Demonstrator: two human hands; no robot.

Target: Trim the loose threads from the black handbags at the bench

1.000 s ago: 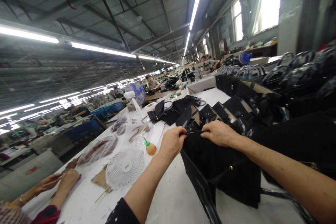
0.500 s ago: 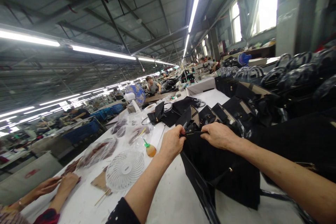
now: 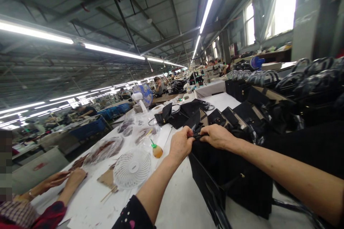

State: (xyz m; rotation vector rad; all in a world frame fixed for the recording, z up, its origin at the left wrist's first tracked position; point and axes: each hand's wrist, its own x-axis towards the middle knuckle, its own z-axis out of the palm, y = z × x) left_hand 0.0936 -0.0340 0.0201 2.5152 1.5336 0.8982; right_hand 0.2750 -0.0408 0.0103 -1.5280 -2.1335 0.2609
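A black handbag (image 3: 236,179) stands tilted on the white table in front of me, a small gold fitting on its side. My left hand (image 3: 182,143) pinches the top edge of the bag at its left part. Close beside it, my right hand (image 3: 217,136) grips the same edge between thumb and fingers, a short stretch of rim between the two hands. Dark handles hang at the bag's lower side, partly out of view. Just beyond my hands lie more black bags (image 3: 197,120) with tan linings showing.
Left of my arm are a white fan grille (image 3: 132,169), a small bottle with a green tip (image 3: 156,150) and clear plastic bags (image 3: 137,132). A co-worker's hands (image 3: 68,182) handle brown strips at far left. Rows of black bags (image 3: 309,114) fill the right; a blue fan (image 3: 145,94) stands beyond.
My two hands have come slightly closer together along the bag's edge. The whole view has shifted a little, so things sit farther right.
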